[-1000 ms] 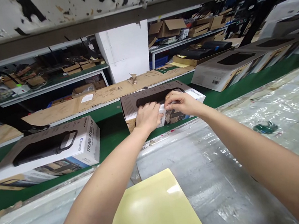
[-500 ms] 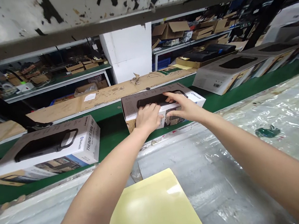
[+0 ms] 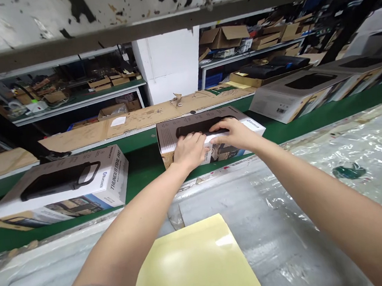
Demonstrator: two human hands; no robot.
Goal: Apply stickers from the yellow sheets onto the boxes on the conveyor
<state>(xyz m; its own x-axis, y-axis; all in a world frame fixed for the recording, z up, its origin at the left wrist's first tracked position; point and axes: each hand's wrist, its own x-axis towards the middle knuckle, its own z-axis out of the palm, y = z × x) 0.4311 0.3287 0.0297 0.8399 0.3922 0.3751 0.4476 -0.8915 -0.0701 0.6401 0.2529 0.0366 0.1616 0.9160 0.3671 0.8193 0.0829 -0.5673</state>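
One middle box (image 3: 198, 127); left hand (image 3: 189, 151) spread over near edge, likely bracing it; right hand (image 3: 233, 134) curled atop, grip unclear.

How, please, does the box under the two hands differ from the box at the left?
The left hand and right hand are on the middle box; no hand touches the left box.
The hands partly cover the middle box's top picture; the left box's shows uncovered.
The left box's THUNDERTRAIL PRO end is visible; the middle box's matching end is not.
Both lie on the green surface.
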